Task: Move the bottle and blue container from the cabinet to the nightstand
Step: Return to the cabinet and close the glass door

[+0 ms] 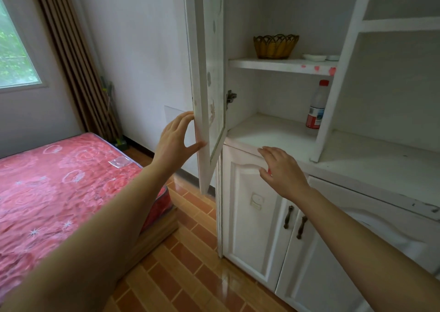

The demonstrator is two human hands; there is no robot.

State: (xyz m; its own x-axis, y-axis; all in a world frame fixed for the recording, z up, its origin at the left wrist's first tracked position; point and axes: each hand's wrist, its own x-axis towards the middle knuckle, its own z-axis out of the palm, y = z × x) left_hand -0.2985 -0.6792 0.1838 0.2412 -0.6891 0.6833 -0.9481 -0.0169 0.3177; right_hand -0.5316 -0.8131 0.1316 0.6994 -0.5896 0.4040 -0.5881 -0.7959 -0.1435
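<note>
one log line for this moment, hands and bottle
left hand: open, on cabinet door edge | right hand: open, empty | bottle: upright, lower shelf | blue container: not visible

Both hands (175,139) (283,168) outstretched, fingers spread

The white cabinet's (273,133) lower shelf bears an upright bottle (316,108); the upper, a basket (275,46).

The cabinet (333,144) stands to the right, the bed (59,180) to the left, with floor (190,252) between them. The cabinet door (209,85) hangs open at the cabinet's left side. On the upper shelf (281,65) sits a basket (275,46), with small dishes (314,57) to its right. On the lower shelf (269,130), the bottle (316,106) stands upright at the far right. Two doors with handles (295,220) lie below.
</note>
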